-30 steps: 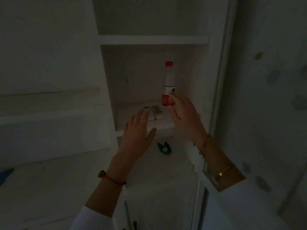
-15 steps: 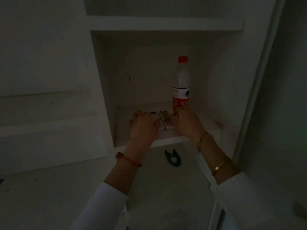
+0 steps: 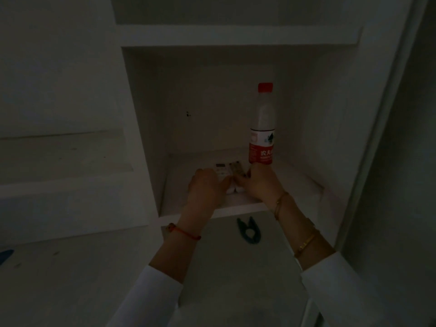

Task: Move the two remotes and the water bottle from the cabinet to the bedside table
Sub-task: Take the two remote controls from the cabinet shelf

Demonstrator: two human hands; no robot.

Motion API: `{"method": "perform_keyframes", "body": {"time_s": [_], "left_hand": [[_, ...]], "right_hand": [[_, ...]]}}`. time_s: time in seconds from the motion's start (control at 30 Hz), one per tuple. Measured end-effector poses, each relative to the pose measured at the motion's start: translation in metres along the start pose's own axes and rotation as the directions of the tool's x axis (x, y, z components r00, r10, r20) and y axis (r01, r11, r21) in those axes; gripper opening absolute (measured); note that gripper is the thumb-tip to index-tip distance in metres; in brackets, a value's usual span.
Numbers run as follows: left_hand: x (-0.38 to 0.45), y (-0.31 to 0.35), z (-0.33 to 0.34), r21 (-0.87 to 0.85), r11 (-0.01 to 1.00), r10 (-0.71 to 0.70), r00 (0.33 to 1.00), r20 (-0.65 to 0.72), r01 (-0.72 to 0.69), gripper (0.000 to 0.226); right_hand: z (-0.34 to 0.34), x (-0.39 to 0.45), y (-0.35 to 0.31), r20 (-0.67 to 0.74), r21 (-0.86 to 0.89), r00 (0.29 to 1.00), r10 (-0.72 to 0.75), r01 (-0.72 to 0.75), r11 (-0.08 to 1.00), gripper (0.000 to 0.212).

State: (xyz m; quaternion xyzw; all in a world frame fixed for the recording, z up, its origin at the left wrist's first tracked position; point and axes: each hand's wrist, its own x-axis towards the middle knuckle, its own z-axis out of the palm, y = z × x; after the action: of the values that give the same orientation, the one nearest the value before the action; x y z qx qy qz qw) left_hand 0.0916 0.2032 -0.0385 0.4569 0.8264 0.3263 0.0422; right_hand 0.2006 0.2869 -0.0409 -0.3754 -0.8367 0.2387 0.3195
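The light is dim. One white cabinet [image 3: 141, 114] stands open, with one niche shelf [image 3: 236, 207] at the middle; on that shelf are three task things: two remotes and one bottle [image 3: 262, 128].

The bottle stands upright at the right of the shelf, with one red cap and a red-and-white label; its base is hidden behind the right hand [image 3: 257, 182].

The two remotes lie flat side by side, touching or nearly so, ends toward the back wall; the left remote [image 3: 220, 169] shows a dark display at its far end; the right remote [image 3: 236, 169] is greyer, with rows of buttons.

Two hands reach in, both palm down; the left hand [image 3: 207, 185] rests over the near end of the left remote, fingers curled, though whether it grips cannot be told; the right hand lies over the near end of the right remote, just beside the bottle's foot, and its grip cannot be told either.

One red cord circles the left wrist; two gold bangles ring the right forearm; both sleeves are white.

One dark teal clip [image 3: 249, 232] lies on the lower surface below the shelf.
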Motion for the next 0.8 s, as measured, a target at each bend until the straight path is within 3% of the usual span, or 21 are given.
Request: {"method": "perform_keyframes", "body": {"time_s": [0.23,0.3,0.4,0.57,0.7,0.8], "left_hand": [[-0.007,0.004,-0.002,-0.187,0.982,-0.050,0.997,-0.057,0.038,0.027],[-0.010,0.004,-0.004,-0.228,0.972,-0.074,0.993,-0.093,0.051,0.043],[-0.020,0.004,-0.006,-0.320,0.945,-0.106,0.990,-0.095,0.071,0.048],[-0.045,-0.001,-0.011,-0.459,0.888,-0.080,0.989,-0.123,0.015,0.029],[-0.075,-0.009,-0.017,-0.555,0.831,-0.106,0.989,-0.106,0.030,0.026],[-0.108,-0.013,-0.025,-0.578,0.814,-0.130,0.987,-0.091,0.054,0.033]], "right_hand": [[-0.006,-0.006,-0.008,-0.054,0.228,0.998,0.036,-0.023,0.973,0.046],[-0.012,-0.014,-0.013,-0.022,0.271,0.998,0.059,-0.051,0.961,0.039],[-0.021,-0.024,-0.017,0.033,0.340,0.995,0.095,-0.101,0.935,0.042],[-0.030,-0.049,-0.024,0.040,0.529,0.995,0.094,-0.101,0.843,0.012],[-0.035,-0.076,-0.029,0.103,0.641,0.991,0.091,-0.136,0.756,0.021],[-0.036,-0.102,-0.034,0.139,0.691,0.986,0.088,-0.160,0.705,0.009]]}}
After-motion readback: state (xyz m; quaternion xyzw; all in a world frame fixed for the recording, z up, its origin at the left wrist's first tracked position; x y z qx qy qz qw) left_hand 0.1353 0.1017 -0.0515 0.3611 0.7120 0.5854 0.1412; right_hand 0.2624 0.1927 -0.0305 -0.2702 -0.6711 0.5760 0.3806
